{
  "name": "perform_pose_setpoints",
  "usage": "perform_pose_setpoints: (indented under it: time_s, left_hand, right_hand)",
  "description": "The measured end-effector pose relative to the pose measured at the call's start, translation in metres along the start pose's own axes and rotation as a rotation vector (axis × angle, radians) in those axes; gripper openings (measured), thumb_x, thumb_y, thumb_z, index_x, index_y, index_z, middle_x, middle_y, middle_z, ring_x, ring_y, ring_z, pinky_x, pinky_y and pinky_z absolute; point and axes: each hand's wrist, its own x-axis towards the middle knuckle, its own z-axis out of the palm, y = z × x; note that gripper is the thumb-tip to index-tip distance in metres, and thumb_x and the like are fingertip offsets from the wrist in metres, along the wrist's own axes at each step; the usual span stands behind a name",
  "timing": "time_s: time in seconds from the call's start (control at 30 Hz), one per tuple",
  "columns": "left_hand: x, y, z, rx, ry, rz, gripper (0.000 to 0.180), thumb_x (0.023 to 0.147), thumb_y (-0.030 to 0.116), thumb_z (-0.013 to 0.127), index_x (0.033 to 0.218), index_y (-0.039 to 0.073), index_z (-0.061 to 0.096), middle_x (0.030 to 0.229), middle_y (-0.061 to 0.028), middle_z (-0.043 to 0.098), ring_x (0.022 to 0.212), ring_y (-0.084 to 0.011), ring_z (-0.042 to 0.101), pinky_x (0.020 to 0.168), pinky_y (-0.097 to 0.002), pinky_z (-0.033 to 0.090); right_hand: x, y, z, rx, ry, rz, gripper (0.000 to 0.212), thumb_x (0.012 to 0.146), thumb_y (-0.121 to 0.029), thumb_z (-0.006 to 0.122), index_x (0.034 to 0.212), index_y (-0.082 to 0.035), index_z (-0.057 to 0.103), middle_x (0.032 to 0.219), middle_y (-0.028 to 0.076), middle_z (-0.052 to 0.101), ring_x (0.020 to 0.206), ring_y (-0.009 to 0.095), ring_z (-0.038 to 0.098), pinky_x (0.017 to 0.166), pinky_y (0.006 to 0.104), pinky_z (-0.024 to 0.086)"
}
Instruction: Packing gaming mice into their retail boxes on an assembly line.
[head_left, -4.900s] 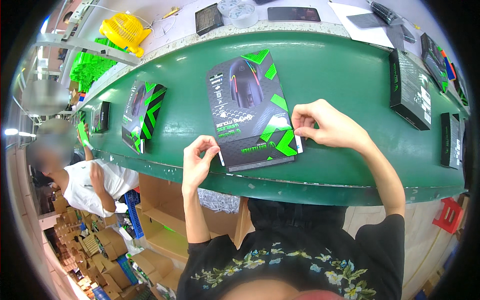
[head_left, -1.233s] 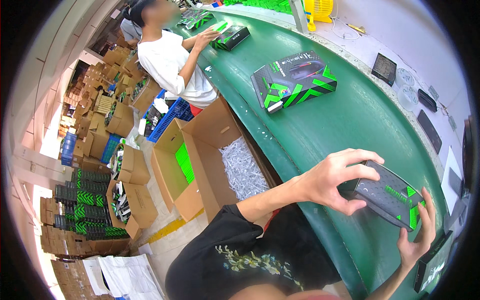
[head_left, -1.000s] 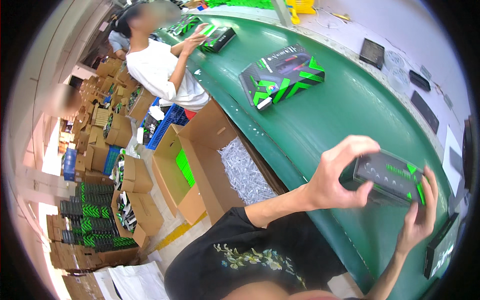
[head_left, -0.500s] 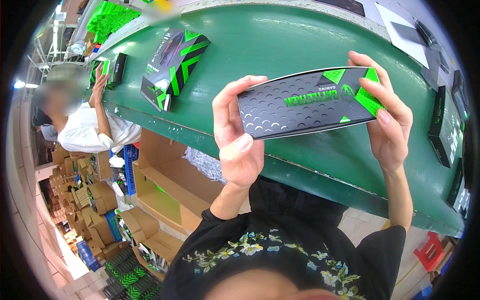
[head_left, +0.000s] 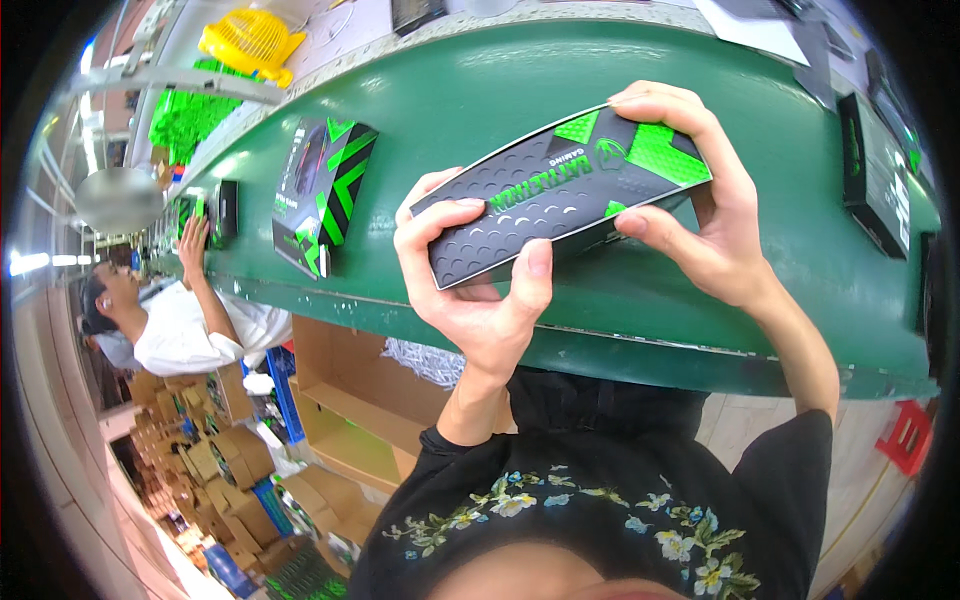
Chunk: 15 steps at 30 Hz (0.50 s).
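Between my hands, above the green bench, I hold a black and green cardboard box point(head_left: 530, 190) tilted with its right end higher. My left hand point(head_left: 480, 270) grips the left end, thumb on the lower edge and fingers over the top face. At the other end my right hand point(head_left: 700, 200) clasps the box, fingers over the far corner and thumb against the near edge. The box's underside is mostly hidden. A similar black and green box point(head_left: 325, 195) lies on the bench to the left.
The green bench point(head_left: 620, 330) runs across the view. Another black box point(head_left: 875, 175) lies at the right, a yellow basket point(head_left: 250, 45) far left. A person in white point(head_left: 190, 330) works at the left. Below stand an open carton point(head_left: 350, 400) and a red stool point(head_left: 908, 437).
The box in my hands has tilted, its right end rising and its left end dropping. My right thumb has moved to its near edge. The whole view has shifted.
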Motion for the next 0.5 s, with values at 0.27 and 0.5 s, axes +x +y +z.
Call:
perform_pose_setpoints:
  time_s: [0.27,0.5]
  left_hand:
    - [0.014,0.004,-0.022,0.257,-0.272,-0.003,0.063,0.095,0.052,0.051,0.121,-0.004,0.055,0.128,-0.0218,0.052,0.115,-0.0312,0.053,0.095,-0.0404,0.043]
    - [0.094,-0.092,-0.248,1.154,-0.158,-0.01,0.036,0.092,0.018,0.064,0.123,0.0,0.058,0.126,-0.0172,0.056,0.12,-0.03,0.051,0.104,-0.0398,0.038]
  right_hand:
    - [0.011,-0.022,-0.037,-0.071,-0.037,0.179,0.064,0.087,-0.035,0.069,0.136,-0.003,0.044,0.131,0.02,0.051,0.117,0.028,0.052,0.1,0.0353,0.042]
    - [0.018,-0.001,-0.141,-1.252,0.276,0.038,0.039,0.096,-0.025,0.055,0.127,-0.001,0.053,0.122,0.019,0.057,0.112,0.035,0.055,0.097,0.0374,0.041]
